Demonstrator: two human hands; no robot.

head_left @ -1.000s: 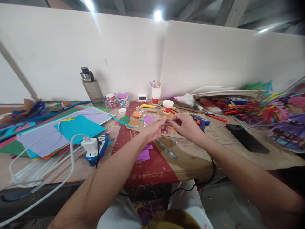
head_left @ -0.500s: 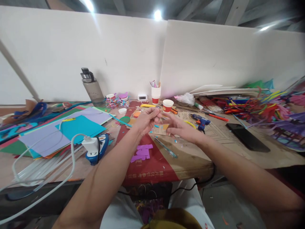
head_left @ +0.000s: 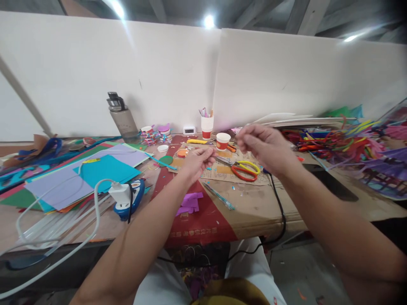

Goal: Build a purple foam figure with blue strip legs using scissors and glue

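Note:
My left hand (head_left: 201, 162) is over the middle of the table, thumb and fingertips pressed together. Whatever it may pinch is too small to make out. Raised to the right, my right hand (head_left: 265, 146) has its fingers curled in against the thumb; their contents, if any, do not show. Between and below the hands lie scissors (head_left: 244, 170) with one red and one yellow handle loop, blades pointing at my left hand. Just behind stands a red and white paper cup (head_left: 223, 142). A glue gun (head_left: 265, 171) is mostly hidden by my right hand.
Purple paper strips (head_left: 190, 202) and a pen (head_left: 219, 196) lie near the front edge. At left are coloured sheets (head_left: 108, 171), a power strip (head_left: 135, 197) and a bottle (head_left: 122, 120). A phone (head_left: 333, 182) and a heap of colourful strips (head_left: 321, 137) occupy the right.
My right hand has parted from my left, moving right and up, and its fingers have curled. This uncovers the scissors and covers most of the glue gun. My left hand stays nearly in place.

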